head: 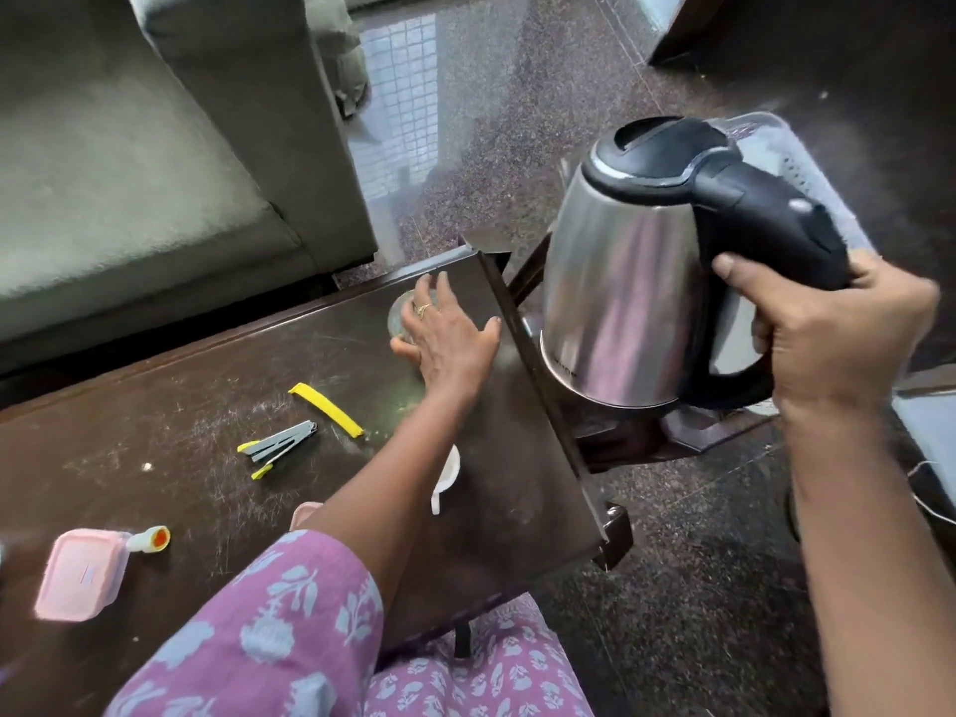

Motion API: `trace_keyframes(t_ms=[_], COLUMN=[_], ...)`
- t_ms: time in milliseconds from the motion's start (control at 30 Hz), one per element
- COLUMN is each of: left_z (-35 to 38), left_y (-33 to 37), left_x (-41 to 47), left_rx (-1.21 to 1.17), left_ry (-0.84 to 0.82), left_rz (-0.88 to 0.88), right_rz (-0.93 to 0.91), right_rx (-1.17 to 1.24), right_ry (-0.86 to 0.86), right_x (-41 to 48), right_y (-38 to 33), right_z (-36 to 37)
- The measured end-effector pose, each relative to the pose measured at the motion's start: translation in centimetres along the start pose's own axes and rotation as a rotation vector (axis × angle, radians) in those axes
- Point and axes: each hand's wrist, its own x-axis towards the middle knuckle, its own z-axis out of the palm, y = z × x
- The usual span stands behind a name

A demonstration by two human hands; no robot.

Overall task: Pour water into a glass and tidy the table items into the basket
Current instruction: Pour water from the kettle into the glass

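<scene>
Head view looks down on a dark tabletop with the glass as the landmark: it stands near the far right corner, and the left hand wraps over it, fingers curled around its rim, apparently to steady it for pouring. Right of the glass, beyond the tabletop edge, the right hand is clamped on the black handle of a steel kettle, held upright in the air, probably while being carried toward the glass; no water is flowing. Behind the kettle, a pale basket sits further right of the glass. Nearer the person than the glass lie a yellow clip, a stapler, a white scoop, a small orange-capped bottle and a pink box, all waiting to be tidied
</scene>
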Motion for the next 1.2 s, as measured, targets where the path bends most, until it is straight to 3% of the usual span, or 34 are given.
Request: trace_keyframes(t_ms=[267,633,867,1200], left_z=[4.0,9.9,11.8,12.0], left_y=[9.9,17.4,16.8,16.8], left_x=[-1.4,-0.8,-0.4,-0.5], left_rx=[-0.048,0.055,0.06,0.036], left_ry=[-0.091,-0.178,-0.142,-0.103], left_rz=[0.258,0.546,0.578,0.57], right_rz=[0.06,0.221,0.357,0.369], right_rx=[0.056,0.132,0.161,0.076], right_ry=[0.325,0.604,0.666,0.77], right_x=[3.6,7.4,8.7,9.1], right_y=[2.0,9.1,12.7,15.1], right_z=[-5.5,-9.5,-8.2,-7.0])
